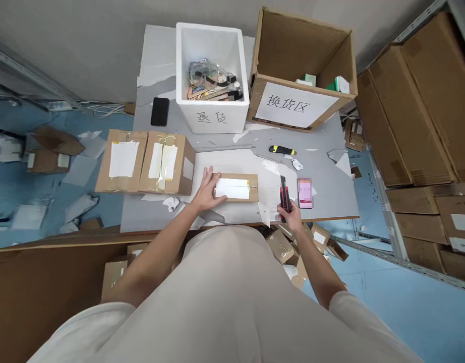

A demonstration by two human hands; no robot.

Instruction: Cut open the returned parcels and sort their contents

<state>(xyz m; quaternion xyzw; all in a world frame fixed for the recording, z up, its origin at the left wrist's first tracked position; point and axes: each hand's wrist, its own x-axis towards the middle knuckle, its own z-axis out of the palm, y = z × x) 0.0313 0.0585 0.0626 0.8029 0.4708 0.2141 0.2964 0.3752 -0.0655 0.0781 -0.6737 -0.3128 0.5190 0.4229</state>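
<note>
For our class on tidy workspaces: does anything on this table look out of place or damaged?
Yes: a crumpled scrap lies beside the yellow cutter, like litter. The tabletop covering also looks torn, with ragged edges.

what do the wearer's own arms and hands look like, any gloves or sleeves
The left hand and right hand show no gloves. The left sleeve and right sleeve are short, plain off-white fabric, leaving both forearms bare.
</note>
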